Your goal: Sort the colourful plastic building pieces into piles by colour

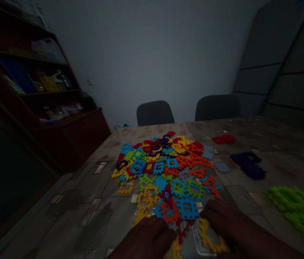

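Note:
In the head view, my left hand (pixel 152 235) is low in the middle with its fingers curled. A yellow interlocking plastic tile (pixel 175 251) shows right at its fingertips, partly cut off by the frame's bottom. To the right, my right hand (pixel 218 216) reaches down with bent fingers, beside the pile's near edge. A yellow tile with an open centre (pixel 204 230) lies against the underside of that hand; its fingertips are too dark to read. Between the hands are a red triangular tile (pixel 184 227) and a blue window tile (pixel 187 208). Behind them spreads a pile of many-coloured toothed tiles (pixel 159 167).
On the right of the patterned tablecloth (pixel 87 183) lie green tiles (pixel 296 205), dark purple tiles (pixel 249 163) and red tiles (pixel 224 139) in separate groups. Two chairs (pixel 155 112) stand at the far edge. A filled shelf cabinet (pixel 60 126) is at left.

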A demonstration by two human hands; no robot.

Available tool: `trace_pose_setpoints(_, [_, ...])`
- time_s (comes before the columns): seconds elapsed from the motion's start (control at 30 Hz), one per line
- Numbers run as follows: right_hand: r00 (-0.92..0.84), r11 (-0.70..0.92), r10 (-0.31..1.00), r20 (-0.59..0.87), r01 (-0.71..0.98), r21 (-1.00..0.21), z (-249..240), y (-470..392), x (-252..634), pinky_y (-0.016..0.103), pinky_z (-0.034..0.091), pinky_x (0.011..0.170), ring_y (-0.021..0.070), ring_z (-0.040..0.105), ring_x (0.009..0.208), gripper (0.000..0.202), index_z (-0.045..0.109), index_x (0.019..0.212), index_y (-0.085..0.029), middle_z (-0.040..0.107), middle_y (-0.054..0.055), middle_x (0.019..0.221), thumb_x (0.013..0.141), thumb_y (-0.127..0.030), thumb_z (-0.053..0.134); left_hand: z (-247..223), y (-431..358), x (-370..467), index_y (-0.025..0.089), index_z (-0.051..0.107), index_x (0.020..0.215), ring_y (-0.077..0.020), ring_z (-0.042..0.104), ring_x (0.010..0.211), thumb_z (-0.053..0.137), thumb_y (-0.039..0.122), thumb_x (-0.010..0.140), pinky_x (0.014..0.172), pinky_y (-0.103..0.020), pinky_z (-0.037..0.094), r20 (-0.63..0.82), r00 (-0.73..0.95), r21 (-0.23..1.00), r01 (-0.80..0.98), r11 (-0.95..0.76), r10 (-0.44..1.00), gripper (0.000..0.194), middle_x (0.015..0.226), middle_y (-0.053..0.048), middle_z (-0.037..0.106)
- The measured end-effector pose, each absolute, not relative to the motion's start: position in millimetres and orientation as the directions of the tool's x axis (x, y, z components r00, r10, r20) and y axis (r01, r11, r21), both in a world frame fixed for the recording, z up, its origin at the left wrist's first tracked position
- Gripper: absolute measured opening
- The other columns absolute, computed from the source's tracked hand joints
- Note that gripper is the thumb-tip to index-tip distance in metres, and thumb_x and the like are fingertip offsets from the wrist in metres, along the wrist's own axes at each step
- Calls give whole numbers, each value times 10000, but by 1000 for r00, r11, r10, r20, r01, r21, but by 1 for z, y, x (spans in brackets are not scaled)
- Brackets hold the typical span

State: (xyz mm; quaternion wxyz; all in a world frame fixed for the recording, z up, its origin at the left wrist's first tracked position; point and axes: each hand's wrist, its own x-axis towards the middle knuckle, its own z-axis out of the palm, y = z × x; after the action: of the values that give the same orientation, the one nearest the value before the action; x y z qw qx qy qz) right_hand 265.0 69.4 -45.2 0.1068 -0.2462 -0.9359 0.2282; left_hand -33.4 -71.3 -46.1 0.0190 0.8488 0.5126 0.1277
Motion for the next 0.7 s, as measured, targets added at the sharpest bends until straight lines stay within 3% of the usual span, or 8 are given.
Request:
trace_pose_setpoints(0.17, [-797,678,605,-11,521,-518,-37,69,276,564,567,1061,419,648,1322,696,687,1439,-328,660,140,1500,778,-372,899,-51,-70,-32,262,643,1087,-172,622,726,722,354,1032,562,-271,353,205,419,211,863,-458,884,134,920,6,700])
trace_pose_setpoints(0.27, [-763,626,645,-36,556,-547,-24,71,278,522,615,977,394,710,1212,585,736,1340,-323,729,129,1390,775,-369,880,-44,-71,-33,256,647,1176,-181,646,757,750,364,1019,581,-275,382,161,449,217,852,-476,879,216,960,-8,707])
trace_pose_setpoints(0.37, [-757,642,653,12,545,-540,-16,77,285,536,595,1014,411,676,1268,593,706,1395,-309,688,143,1451,821,-389,829,-44,-73,-33,256,634,1214,-200,673,790,820,382,965,611,-278,418,162,477,175,848,-501,864,336,978,-14,722])
trace_pose_setpoints(0.43, [-774,671,630,62,502,-545,-13,81,289,539,572,1053,423,633,1329,605,685,1434,-315,651,143,1499,842,-363,798,-52,-74,-31,256,618,1238,-192,671,771,817,380,969,612,-274,422,219,490,158,835,-527,843,356,956,-5,726])
trace_pose_setpoints(0.53, [-843,709,534,69,401,-580,-5,80,288,511,543,1090,379,604,1363,619,666,1446,-376,653,98,1485,848,-237,748,-69,-74,-29,260,616,1201,-174,646,717,686,395,1058,569,-268,393,317,477,154,827,-540,820,208,888,9,710])
trace_pose_setpoints(0.7, [-924,729,381,24,284,-622,7,69,273,452,530,1057,292,659,1221,687,669,1428,-394,719,65,1301,817,-79,664,-82,-75,-28,272,611,1170,-188,633,721,636,495,1075,558,-278,378,326,447,197,830,-523,833,243,888,2,698])
